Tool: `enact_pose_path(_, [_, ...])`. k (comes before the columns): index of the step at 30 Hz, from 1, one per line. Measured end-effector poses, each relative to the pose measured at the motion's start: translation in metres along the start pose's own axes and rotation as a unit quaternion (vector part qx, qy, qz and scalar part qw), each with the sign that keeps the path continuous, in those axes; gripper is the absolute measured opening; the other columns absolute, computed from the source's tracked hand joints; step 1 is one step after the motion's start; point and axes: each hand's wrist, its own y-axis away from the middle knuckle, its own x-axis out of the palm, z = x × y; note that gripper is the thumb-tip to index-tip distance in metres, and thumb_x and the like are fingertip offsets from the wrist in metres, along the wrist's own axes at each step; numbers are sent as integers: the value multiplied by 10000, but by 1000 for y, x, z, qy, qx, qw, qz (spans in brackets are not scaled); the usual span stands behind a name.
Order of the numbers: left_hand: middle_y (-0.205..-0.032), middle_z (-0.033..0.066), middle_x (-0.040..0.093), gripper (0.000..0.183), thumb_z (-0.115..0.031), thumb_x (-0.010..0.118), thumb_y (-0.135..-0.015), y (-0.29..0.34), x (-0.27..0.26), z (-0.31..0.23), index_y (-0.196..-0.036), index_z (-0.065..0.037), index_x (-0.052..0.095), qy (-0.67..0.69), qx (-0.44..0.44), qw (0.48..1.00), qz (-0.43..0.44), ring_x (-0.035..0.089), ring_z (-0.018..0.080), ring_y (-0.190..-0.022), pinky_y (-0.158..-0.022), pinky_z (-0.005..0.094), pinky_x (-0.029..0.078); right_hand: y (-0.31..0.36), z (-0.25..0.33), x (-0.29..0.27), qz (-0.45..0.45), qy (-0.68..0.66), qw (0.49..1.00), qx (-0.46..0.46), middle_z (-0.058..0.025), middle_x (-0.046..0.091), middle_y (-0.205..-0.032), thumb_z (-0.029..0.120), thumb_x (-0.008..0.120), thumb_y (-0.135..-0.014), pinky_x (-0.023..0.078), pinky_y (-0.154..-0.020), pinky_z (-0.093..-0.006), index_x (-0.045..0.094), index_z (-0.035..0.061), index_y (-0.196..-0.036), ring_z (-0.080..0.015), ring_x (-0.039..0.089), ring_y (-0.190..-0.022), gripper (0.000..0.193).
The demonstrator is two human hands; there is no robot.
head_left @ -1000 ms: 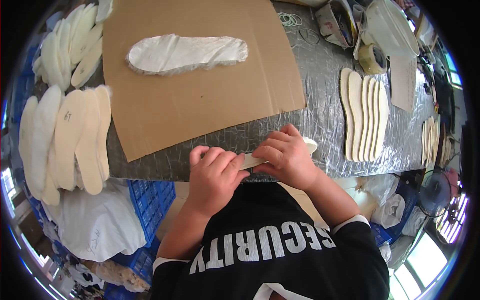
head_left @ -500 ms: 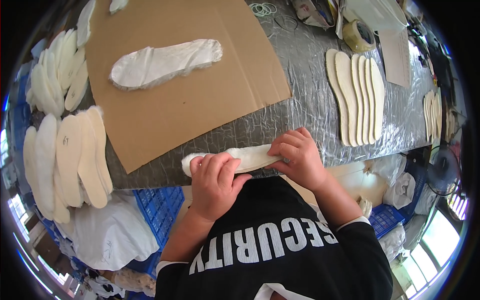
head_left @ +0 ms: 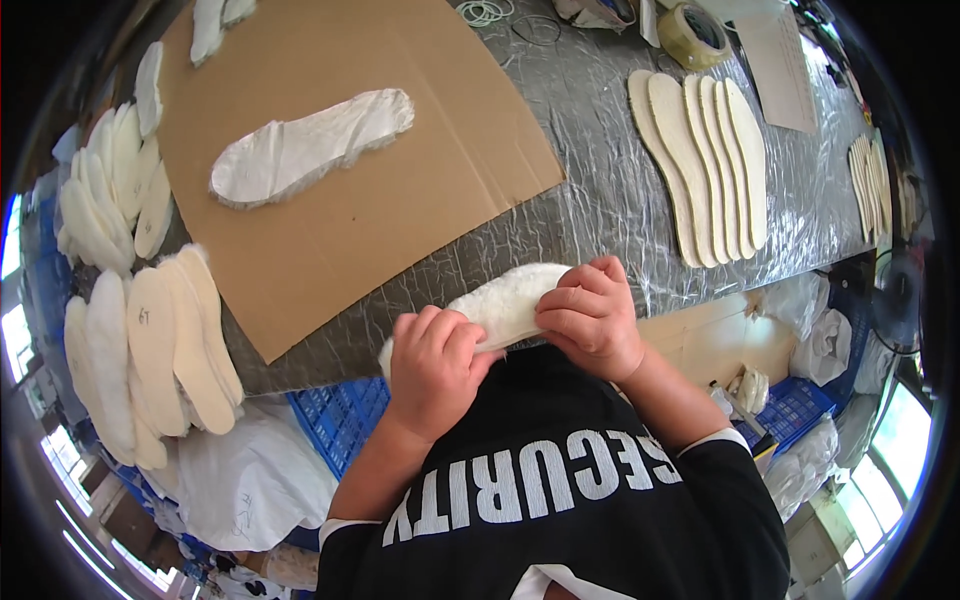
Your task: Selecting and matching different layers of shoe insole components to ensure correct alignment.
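Note:
A white fleecy insole (head_left: 505, 298) lies lengthwise between my hands at the table's near edge, its fluffy side partly turned up. My left hand (head_left: 437, 362) grips it toward the left end, fingers over the top and thumb along the near side. On its right part, my right hand (head_left: 590, 318) pinches the near edge between thumb and fingers. Both palms hide portions of the insole. Beyond them, another white fleecy piece (head_left: 312, 147) with a creased, shiny top rests on a brown cardboard sheet (head_left: 400, 215).
Several cream insoles (head_left: 700, 170) lie overlapped at the right, near a tape roll (head_left: 694, 36). More insoles (head_left: 155, 340) are piled at the left edge, with white fleecy ones (head_left: 115, 190) behind. Blue crates (head_left: 345, 415) and a white sack (head_left: 245, 480) stand below the table.
The insole's right part has widened into view as its fleecy face turned up. My right hand's grip has shifted along the near edge. The whole view has swung slightly.

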Motion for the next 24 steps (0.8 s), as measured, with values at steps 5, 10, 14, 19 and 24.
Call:
enact_pose_path(5, [-790,99,556,261,-126,773,-772,-6,-3,0,-862,-5,560,236,-119,959,100,571,235,-683,-605,317,462,-11,-12,-6,-39,12,997,-58,71,650,-966,214,758,-587,368,-869,-429,658,193,-801,-191,582,-923,237])
enact_pose_path(10, [-739,38,567,148,-105,682,-890,-11,12,-2,-878,6,585,342,-143,923,101,546,118,-654,-597,251,444,-19,-5,-2,-107,39,993,29,-66,584,-1189,242,815,-634,381,-935,-445,646,150,-925,-292,525,-1101,349])
enact_pose_path(14, [-763,-17,603,134,-131,628,-953,-18,19,-16,-909,-5,628,428,-235,868,84,513,32,-631,-582,183,429,24,9,28,-186,-377,850,318,-178,515,-1266,116,724,-821,399,-1012,-388,563,26,-1108,-285,518,-1176,341])
enact_pose_path(19, [-751,-4,616,113,-108,622,-951,-29,29,-28,-918,0,629,469,-261,838,100,523,28,-617,-573,188,443,45,38,19,-50,-629,698,338,-124,570,-1261,107,681,-883,445,-999,-367,430,35,-1381,-209,560,-1167,562])
enact_pose_path(24, [-747,-1,616,104,-92,618,-950,-34,33,-35,-920,6,627,418,-233,868,134,535,34,-612,-566,191,449,50,35,7,-10,-488,799,352,-155,673,-1044,41,626,-858,522,-836,-365,419,26,-1369,-222,674,-979,551])
